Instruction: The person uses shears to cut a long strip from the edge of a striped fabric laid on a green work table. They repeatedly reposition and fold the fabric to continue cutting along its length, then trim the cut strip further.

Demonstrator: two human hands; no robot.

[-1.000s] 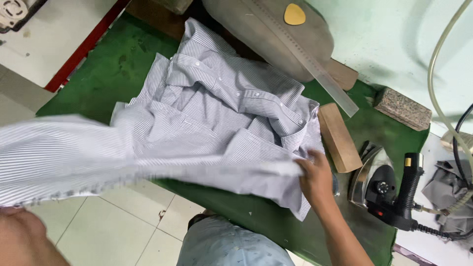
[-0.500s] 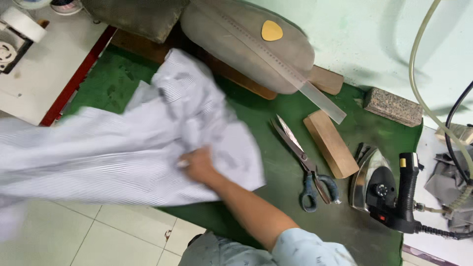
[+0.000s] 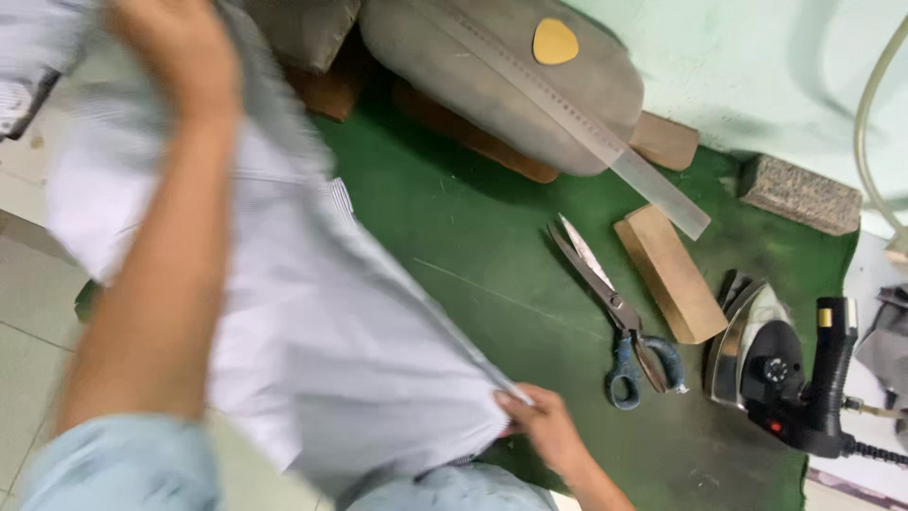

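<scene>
A white, finely striped shirt (image 3: pixel 322 350) is lifted off the green padded table (image 3: pixel 473 237) and hangs across the left half of the view. My left hand (image 3: pixel 175 57) is raised at the top left and grips the shirt's upper part, with the forearm running down to a light blue sleeve. My right hand (image 3: pixel 544 431) is low at the front edge of the table, pinching the shirt's lower edge. The cloth stretches taut between the two hands.
Scissors with blue handles (image 3: pixel 615 312) lie on the green cover, beside a wooden block (image 3: pixel 672 274). A steam iron (image 3: pixel 790 369) rests at the right. At the back sit a grey pressing cushion (image 3: pixel 492 76) with a clear ruler (image 3: pixel 605 156) and a stone block (image 3: pixel 799 194).
The shirt has been pulled off the table and lifted to the left. My left hand has risen to the top left, and my right hand now pinches the lower edge near the front.
</scene>
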